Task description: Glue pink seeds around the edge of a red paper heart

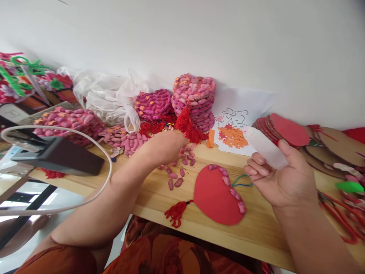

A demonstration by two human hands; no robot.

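My right hand (279, 179) is closed around a white glue bottle (269, 148), which is tilted with its narrow end toward the back left. My left hand (169, 146) reaches down among loose pink-dyed peanuts (179, 182); its fingertips are mostly hidden behind the hand. Between both hands lies a red heart-shaped card (215, 194) on the table. A row of pink peanuts (226, 180) runs along its upper right edge. A red tassel (176, 214) hangs off its left side, and a green cord loop (242, 180) sticks out at the right.
Peanut-covered hearts (194, 95) are stacked against the wall. Orange paper stars (233, 137) lie on white paper. Red card hearts (288, 129) and orange-handled scissors (339, 213) are at the right. A black power strip (65, 156) with a white cable (110, 167) stands at the left.
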